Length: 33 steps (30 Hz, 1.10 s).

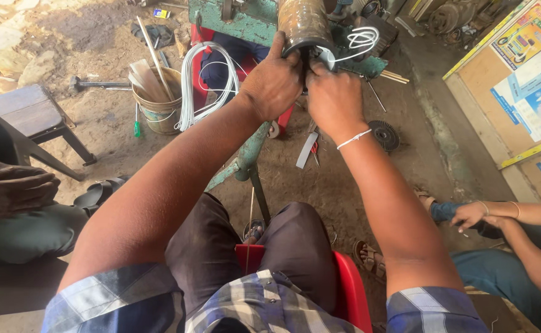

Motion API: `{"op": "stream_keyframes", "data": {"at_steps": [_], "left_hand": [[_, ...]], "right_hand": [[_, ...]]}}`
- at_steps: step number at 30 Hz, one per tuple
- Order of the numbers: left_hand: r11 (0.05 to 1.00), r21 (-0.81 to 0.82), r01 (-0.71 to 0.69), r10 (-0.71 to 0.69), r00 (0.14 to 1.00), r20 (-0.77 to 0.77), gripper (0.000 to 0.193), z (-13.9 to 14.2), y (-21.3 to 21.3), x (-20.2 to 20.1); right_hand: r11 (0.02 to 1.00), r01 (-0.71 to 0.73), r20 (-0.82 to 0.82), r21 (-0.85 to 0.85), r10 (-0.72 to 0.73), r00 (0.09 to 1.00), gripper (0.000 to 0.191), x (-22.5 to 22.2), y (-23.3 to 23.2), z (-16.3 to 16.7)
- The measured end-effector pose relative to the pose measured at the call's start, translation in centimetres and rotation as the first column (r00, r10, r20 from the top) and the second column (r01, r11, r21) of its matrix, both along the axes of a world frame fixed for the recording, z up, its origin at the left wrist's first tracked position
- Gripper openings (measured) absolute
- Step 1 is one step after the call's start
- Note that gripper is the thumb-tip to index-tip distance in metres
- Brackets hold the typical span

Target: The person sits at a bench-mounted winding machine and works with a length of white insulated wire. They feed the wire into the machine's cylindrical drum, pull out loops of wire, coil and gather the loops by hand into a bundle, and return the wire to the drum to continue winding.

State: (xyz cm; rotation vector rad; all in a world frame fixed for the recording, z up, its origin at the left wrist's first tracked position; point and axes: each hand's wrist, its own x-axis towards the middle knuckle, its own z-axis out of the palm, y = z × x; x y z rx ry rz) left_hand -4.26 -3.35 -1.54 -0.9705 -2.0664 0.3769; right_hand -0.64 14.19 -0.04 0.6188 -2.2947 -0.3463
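Checked shirt and dark trousers fill the foreground as I sit on a red stool (351, 290), arms stretched towards a green stand (246, 24). Left hand (273, 83) wraps the lower rim of a rusty metal cylinder (304, 24), fingers curled tight to steady it. Right hand (332, 102) presses in beside it, fingertips bunched at the mouth where white wire (363, 40) emerges; whether they pinch the wire I cannot tell. Clamped on the stand, the cylinder runs its long axis away from me, open end facing my hands. Wire coils (206, 83) hang near a bucket (159, 102). Another person's hands (483, 216) rest at right.
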Motion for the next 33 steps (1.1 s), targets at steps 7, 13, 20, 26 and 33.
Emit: {"op": "stream_keyframes", "data": {"at_steps": [7,13,20,26,33], "left_hand": [[1.0,-0.028,0.0,0.0,1.0,0.001,0.029,0.1,0.1,0.3],[0.999,-0.027,0.027,-0.027,1.0,-0.011,0.028,0.0,-0.8,0.8],[1.0,0.022,-0.006,0.006,0.999,-0.032,0.033,1.2,-1.3,3.3],[0.972,0.118,0.202,-0.196,0.979,-0.063,0.044,-1.4,-5.3,9.9],[0.998,0.008,-0.057,0.058,0.994,-0.09,0.055,0.6,-3.2,6.9]], "right_hand": [[0.999,0.021,0.019,0.038,-0.022,1.0,0.014,0.4,0.4,0.3],[0.999,-0.002,0.048,-0.038,0.004,0.999,0.019,0.5,0.1,-0.4],[0.998,0.016,0.014,0.056,-0.016,1.0,0.021,1.6,-0.3,0.6],[0.928,-0.31,-0.075,-0.207,0.301,0.951,0.029,8.5,0.6,-1.3],[0.97,-0.157,0.04,-0.185,0.167,0.985,0.05,7.3,-0.4,0.9]]}}
